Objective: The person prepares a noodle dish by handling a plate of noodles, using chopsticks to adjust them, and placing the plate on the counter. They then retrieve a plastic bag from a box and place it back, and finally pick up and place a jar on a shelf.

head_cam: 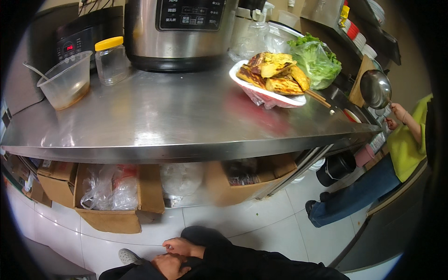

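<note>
Both of my hands rest low in the view over my dark-clothed lap, close together. My left hand (pixel 170 265) lies palm down, its thumb apart from the fingers, and nothing shows in it. Just beyond it, my right hand (pixel 182 246) has loosely curled fingers. Its palm is hidden, so its grip cannot be made out. Before me stands a stainless steel table (pixel 168 115). On it, a white and red tray (pixel 252 89) is heaped with roasted sweet potatoes (pixel 280 71). Wooden chopsticks (pixel 318 98) lie beside that tray.
An electric pressure cooker (pixel 182 45), a yellow-lidded jar (pixel 111 64) and a plastic tub (pixel 66 82) stand on the table. Bagged lettuce (pixel 315 63) sits behind the tray. Cardboard boxes (pixel 112 218) are below. At right, a person (pixel 406 147) holds a metal ladle or pan (pixel 375 89).
</note>
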Available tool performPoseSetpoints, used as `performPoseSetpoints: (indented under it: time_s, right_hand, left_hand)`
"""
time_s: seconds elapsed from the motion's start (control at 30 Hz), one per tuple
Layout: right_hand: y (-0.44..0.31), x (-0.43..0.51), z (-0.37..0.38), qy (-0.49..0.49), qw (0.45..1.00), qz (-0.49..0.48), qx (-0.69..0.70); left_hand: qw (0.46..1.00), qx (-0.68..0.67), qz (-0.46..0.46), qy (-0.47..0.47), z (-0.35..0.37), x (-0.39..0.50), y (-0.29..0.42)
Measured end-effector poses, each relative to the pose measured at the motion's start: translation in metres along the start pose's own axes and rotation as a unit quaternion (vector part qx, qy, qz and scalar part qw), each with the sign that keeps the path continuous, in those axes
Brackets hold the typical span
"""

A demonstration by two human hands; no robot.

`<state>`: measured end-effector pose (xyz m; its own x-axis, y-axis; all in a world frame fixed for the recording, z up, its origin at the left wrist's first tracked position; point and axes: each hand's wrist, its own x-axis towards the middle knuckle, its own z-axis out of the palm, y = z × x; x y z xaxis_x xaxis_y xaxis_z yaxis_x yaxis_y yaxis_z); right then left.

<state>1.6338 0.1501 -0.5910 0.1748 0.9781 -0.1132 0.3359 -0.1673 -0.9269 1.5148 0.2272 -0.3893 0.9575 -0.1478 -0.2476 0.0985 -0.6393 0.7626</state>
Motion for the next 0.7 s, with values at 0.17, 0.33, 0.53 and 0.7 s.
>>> performPoseSetpoints:
  time_s: [0.17,0.33,0.53,0.7]
  right_hand:
    - [-0.0040,-0.0024,-0.0010,0.011,1.000,-0.002,-0.012]
    - [-0.0046,-0.0022,-0.0016,0.011,1.000,-0.021,-0.003]
    - [-0.0063,-0.0013,-0.0036,-0.008,1.000,0.004,0.009]
    - [-0.0097,-0.0018,-0.0054,-0.029,0.999,0.024,0.016]
  left_hand:
    - [0.999,0.021,-0.012,-0.029,-0.0020,0.0004,-0.0023]
    - [0.999,0.046,-0.022,-0.010,0.0021,-0.0017,-0.0039]
    - [0.998,0.060,-0.023,-0.021,0.0043,0.0012,-0.0068]
    - [0.983,0.139,-0.068,-0.101,-0.0019,0.0049,-0.0066]
